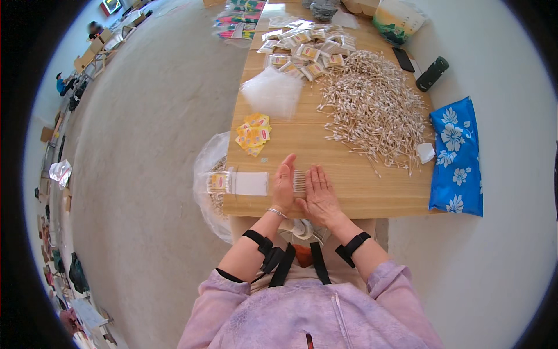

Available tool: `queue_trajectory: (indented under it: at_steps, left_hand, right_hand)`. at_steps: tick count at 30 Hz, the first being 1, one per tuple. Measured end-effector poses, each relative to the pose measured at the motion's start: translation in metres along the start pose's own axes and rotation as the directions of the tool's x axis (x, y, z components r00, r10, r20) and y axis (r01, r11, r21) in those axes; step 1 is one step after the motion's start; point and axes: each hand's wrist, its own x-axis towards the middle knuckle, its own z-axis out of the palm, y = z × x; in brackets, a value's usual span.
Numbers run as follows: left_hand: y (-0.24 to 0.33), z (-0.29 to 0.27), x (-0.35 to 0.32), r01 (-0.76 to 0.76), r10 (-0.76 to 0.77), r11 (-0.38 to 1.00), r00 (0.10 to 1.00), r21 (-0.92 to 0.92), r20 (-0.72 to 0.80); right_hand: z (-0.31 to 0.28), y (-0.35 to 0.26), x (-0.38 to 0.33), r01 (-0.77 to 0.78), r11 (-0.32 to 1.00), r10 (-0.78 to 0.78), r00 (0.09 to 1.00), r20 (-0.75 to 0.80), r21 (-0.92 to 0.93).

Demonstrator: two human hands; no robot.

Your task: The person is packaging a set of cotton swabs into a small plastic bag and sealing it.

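A small row of cotton swabs [299,181] lies side by side near the table's front edge, between my two hands. My left hand [283,185] stands on its edge along the row's left side, fingers stretched out. Flat fingers of my right hand [319,195] rest against the row's right side. Left of my left hand lies a white card [251,184]. Beside it, a clear packet of swabs with a yellow label [219,182] reaches the table's left edge. Yellow labels [253,134] and a stack of clear plastic bags [273,93] lie farther back.
A big heap of loose swabs [378,104] covers the table's right side, with filled packets [308,52] behind. A blue flowered cushion [456,157], dark bottle [432,74] and phone [403,59] line the wall. A plastic bag [209,154] hangs low beside the left edge.
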Motion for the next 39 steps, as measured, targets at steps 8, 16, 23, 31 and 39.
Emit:
queue_trajectory:
  at_steps: [8, 16, 23, 31, 39]
  left_hand:
    - [0.007, -0.017, -0.006, 0.031, -0.030, 0.990, 0.999, 0.138, -0.010]
    - [0.045, -0.023, -0.062, -0.552, -0.009, 0.165, 0.828, 0.817, 0.561]
    - [0.048, -0.019, -0.065, -0.535, -0.080, 0.088, 0.837, 0.840, 0.542]
    - [0.046, -0.015, -0.064, -0.512, -0.117, 0.069, 0.849, 0.856, 0.516]
    - [0.045, -0.014, -0.061, -0.503, -0.117, 0.044, 0.855, 0.863, 0.505]
  right_hand:
    - [-0.003, -0.005, 0.000, -0.005, 0.999, 0.005, 1.000, 0.003, 0.038]
    - [0.003, 0.001, -0.002, -0.017, 1.000, 0.017, 1.000, 0.023, 0.016]
    - [0.014, 0.001, -0.002, 0.009, 0.998, -0.013, 0.997, -0.074, -0.058]
    - [0.014, 0.002, -0.002, 0.009, 0.999, -0.013, 0.995, -0.098, -0.045]
    - [0.013, 0.002, -0.001, 0.008, 0.999, -0.011, 0.998, -0.067, -0.041]
